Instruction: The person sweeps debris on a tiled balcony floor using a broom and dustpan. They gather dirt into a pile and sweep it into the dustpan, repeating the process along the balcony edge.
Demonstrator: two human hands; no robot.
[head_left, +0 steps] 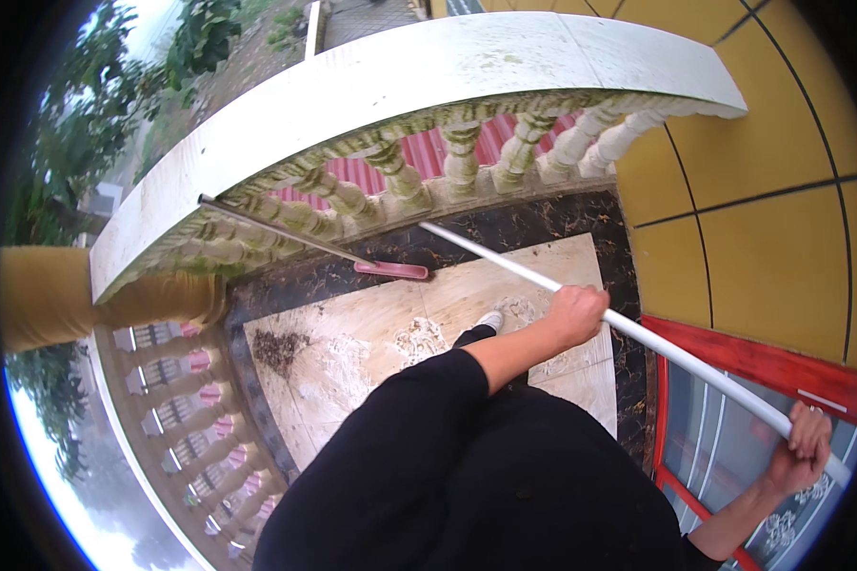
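A long white pole (693, 365) runs slantwise across the view, gripped by both hands. My left hand (577, 314) is closed around its middle part. Farther along, near the red frame at the right, my right hand (805, 446) holds the pole close to its thicker end. The thin far end points toward the balusters, and no head shows on it. A pink broom (393, 270) with a metal handle leans against the white railing, its head on the dark stone border. Dark debris (278, 350) lies in a heap on the tiled floor (371, 307).
A white-topped balustrade (400, 68) with stained balusters curves across the front and joins a yellow column (50, 298). More balusters (193, 400) run down the left side. To the right stand a yellow wall (757, 235) and a red-framed glass door (707, 421). Trees grow beyond the railing.
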